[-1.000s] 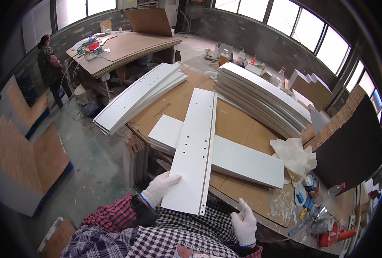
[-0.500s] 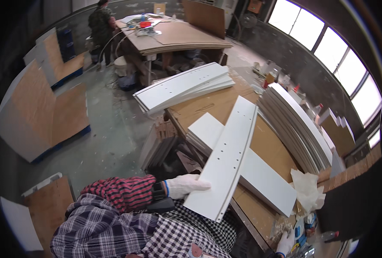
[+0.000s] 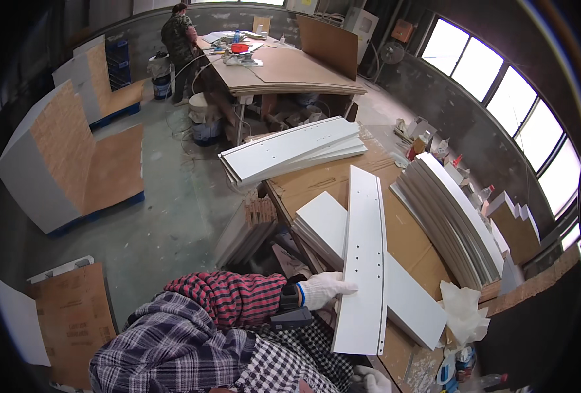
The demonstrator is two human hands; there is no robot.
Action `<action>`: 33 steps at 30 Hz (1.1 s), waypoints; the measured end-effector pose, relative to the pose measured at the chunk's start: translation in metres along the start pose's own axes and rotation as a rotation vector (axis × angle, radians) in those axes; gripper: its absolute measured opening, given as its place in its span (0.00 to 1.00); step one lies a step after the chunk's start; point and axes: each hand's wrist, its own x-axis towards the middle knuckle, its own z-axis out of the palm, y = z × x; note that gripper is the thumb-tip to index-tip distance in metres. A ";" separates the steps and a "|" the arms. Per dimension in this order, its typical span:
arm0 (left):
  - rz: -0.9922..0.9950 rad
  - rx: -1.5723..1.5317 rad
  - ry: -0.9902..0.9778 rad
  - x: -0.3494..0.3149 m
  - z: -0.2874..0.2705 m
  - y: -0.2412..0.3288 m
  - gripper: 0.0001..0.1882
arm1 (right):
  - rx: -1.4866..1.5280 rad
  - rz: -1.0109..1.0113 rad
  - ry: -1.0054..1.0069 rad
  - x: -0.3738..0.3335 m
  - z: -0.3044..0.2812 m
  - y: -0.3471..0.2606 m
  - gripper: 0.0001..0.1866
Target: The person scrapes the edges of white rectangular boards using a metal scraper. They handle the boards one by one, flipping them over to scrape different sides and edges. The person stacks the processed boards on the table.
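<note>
My left hand (image 3: 328, 290), in a white knit glove, is closed on the left edge of a long white board (image 3: 362, 275). The board has a groove along its right side and several small drilled holes. It slants away from me above a stack of plain white boards (image 3: 416, 308) on the worktable (image 3: 329, 173). My right hand (image 3: 372, 380), also gloved in white, is low at the picture's edge, just below the board's near end. Its fingers are mostly hidden, so what it holds, if anything, does not show.
White drilled boards (image 3: 297, 147) lie at the table's far end. A tall stack of board strips (image 3: 444, 226) lines its right side. Crumpled paper (image 3: 464, 311) and bottles sit at the near right. Another person (image 3: 180, 49) stands by the far table (image 3: 297, 72). Panels (image 3: 48, 160) stand at left.
The held board has swung more upright, its near end shifting right with my left hand. My right hand has moved left from the tools at the table's near right to below the board.
</note>
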 end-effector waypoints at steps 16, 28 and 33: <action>0.199 -0.121 -0.143 -0.061 -0.033 0.079 0.16 | 0.431 -0.359 -0.005 0.021 -0.009 -0.031 0.30; 0.423 -0.222 0.276 -0.100 -0.102 0.114 0.17 | 0.752 -0.079 0.069 0.052 -0.005 -0.013 0.37; 0.769 -0.423 0.493 -0.034 -0.136 0.155 0.15 | 0.761 -0.029 0.071 0.059 0.006 0.007 0.32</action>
